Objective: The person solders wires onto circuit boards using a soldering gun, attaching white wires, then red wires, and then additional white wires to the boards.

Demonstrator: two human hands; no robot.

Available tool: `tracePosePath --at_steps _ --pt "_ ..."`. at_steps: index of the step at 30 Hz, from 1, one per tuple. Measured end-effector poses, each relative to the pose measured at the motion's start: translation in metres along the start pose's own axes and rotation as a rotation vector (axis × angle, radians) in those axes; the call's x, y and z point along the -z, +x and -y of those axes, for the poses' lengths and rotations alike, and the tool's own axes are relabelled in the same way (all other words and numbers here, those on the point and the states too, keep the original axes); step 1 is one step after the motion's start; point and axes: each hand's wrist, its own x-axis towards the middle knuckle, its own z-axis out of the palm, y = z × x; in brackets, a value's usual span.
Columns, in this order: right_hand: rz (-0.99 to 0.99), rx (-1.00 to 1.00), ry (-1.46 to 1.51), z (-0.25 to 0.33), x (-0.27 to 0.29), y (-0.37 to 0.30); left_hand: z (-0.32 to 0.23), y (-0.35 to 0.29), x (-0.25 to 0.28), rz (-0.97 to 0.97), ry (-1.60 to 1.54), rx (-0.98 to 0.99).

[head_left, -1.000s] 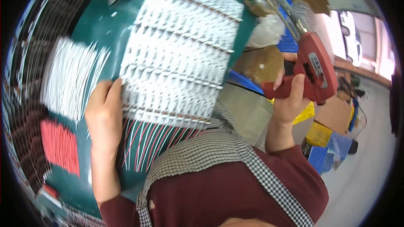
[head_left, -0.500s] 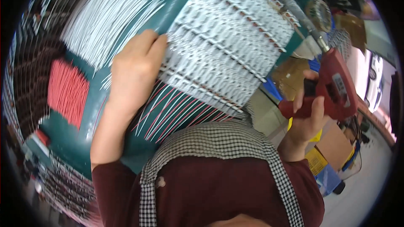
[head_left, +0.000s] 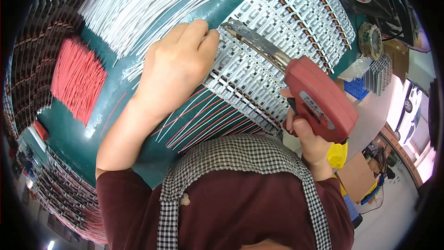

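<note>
My right hand (head_left: 309,141) is wrapped round the grip of a red soldering gun (head_left: 319,95). The gun's long metal barrel slants to the upper left, and its tip lies close to the fingers of my left hand (head_left: 180,58). That left hand is closed at the left edge of a panel (head_left: 277,32) packed with rows of small white parts. Its fingertips are turned away, so what they pinch is hidden. Red and white wires (head_left: 206,120) stick out from the panel's near edge toward my checked apron.
A large bundle of white wires (head_left: 143,7) and a bundle of red wires (head_left: 78,81) lie on the green table (head_left: 134,141). At the right are a roll of tape (head_left: 370,40), a blue basket (head_left: 355,88) and cardboard (head_left: 358,171). Stacked wired strips (head_left: 69,199) stand at the lower left.
The soldering gun has come left and down from beyond the panel's right side, its tip now beside my left hand. My view has shifted; my left hand stays closed at the panel's edge.
</note>
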Motion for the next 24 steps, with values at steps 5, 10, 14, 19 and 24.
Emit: tracePosePath --at_steps 5,10,14,19,24 --pt "0.027 -0.004 -0.053 -0.002 0.001 0.0 0.0 0.001 -0.001 -0.02 0.002 0.003" --pt "-0.019 0.057 -0.093 -0.001 0.001 -0.006 -0.001 0.001 0.0 -0.014 0.003 -0.003" --pt "-0.052 0.09 -0.111 0.0 0.0 -0.007 -0.001 0.002 0.0 0.0 0.018 -0.003" --pt "-0.054 0.037 0.275 -0.002 0.008 -0.009 -0.001 0.002 0.0 -0.003 0.023 -0.026" --pt "-0.055 0.085 0.321 -0.014 0.015 -0.009 0.0 0.002 0.001 -0.009 0.045 -0.039"
